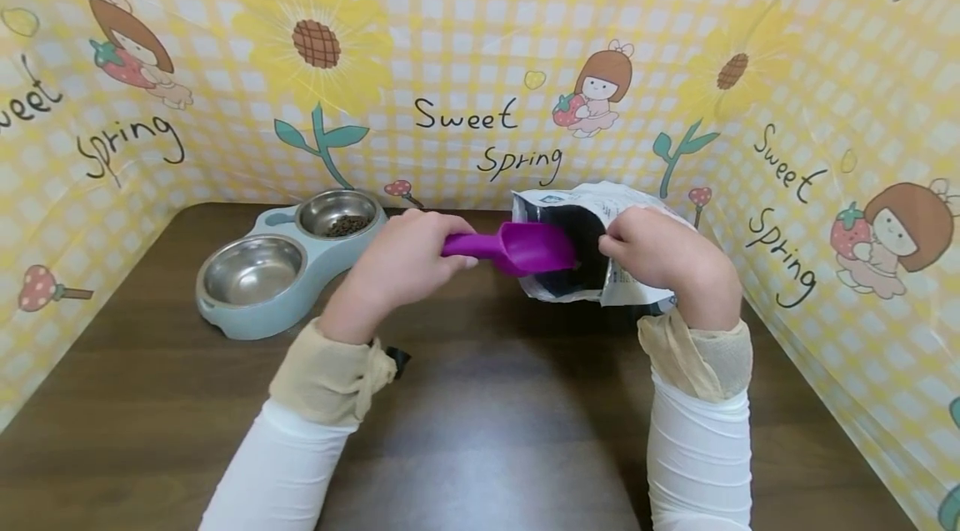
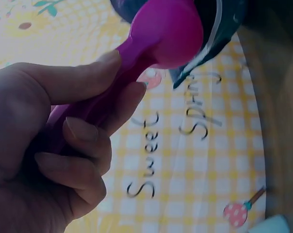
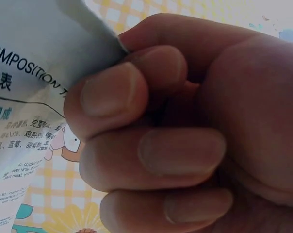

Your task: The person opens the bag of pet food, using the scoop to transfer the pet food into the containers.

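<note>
Head view: left hand [image 1: 401, 252] curled round purple scoop [image 1: 525, 247] handle, bowl inside bag [image 1: 600, 247] mouth; right hand [image 1: 656, 252] pinching bag rim.

head view looks forward and down from above, taking in the whole table [image 1: 480, 431]. left wrist view: very close, along the scoop [image 2: 156, 39]. right wrist view: very close, on the bag [image 3: 35, 97]. all three views share the bag.

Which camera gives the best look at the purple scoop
The head view: it shows the whole purple scoop, its handle gripped by the left hand and its tip at the mouth of the bag held by the right hand. The left wrist view shows it close from below. The right wrist view shows none of it.
</note>
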Demonstrator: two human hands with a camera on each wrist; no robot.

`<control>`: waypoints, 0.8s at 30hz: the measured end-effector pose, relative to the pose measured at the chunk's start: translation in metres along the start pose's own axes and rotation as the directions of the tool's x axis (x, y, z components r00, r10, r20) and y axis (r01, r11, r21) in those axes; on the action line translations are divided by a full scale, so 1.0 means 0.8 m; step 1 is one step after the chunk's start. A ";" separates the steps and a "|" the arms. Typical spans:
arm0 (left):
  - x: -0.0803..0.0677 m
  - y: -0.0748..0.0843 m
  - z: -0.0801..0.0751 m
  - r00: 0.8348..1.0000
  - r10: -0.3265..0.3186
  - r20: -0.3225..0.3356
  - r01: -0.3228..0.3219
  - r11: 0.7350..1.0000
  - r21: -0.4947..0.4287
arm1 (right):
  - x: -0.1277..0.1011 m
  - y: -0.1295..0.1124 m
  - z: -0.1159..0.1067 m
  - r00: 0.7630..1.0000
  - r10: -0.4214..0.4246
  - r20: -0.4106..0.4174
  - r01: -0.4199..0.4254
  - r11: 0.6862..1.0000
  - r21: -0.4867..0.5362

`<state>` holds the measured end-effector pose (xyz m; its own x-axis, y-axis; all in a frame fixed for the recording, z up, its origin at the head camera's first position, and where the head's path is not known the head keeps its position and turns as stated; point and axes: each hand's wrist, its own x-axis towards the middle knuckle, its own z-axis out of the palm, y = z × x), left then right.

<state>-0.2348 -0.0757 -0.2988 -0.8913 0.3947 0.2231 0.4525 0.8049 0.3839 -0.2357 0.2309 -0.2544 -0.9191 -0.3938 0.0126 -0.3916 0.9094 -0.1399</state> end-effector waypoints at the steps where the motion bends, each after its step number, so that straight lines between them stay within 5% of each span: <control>1: 0.003 0.005 0.004 1.000 -0.001 -0.006 0.001 1.000 0.001 | 0.000 0.000 0.000 1.000 0.002 0.002 -0.002 1.000 -0.002; 7: 0.023 0.026 0.033 0.995 0.031 -0.091 -0.027 0.998 0.053 | 0.000 -0.003 0.001 1.000 0.014 0.004 -0.014 1.000 -0.004; 14: 0.032 0.046 0.059 0.966 0.154 -0.206 -0.093 0.956 0.277 | 0.000 -0.004 0.001 1.000 0.004 0.002 -0.004 1.000 0.006; 19: 0.031 0.057 0.082 0.893 0.322 -0.315 -0.151 0.872 0.466 | 0.000 -0.004 0.001 1.000 0.005 -0.001 -0.005 1.000 0.003; 24: 0.035 0.062 0.108 0.820 0.428 -0.380 -0.135 0.790 0.598 | 0.000 -0.004 0.001 1.000 0.008 0.008 -0.008 1.000 0.009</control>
<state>-0.2394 0.0136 -0.3506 -0.5261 0.4999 0.6880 0.4614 0.8474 -0.2628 -0.2346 0.2279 -0.2548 -0.9217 -0.3879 0.0033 -0.3840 0.9112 -0.1488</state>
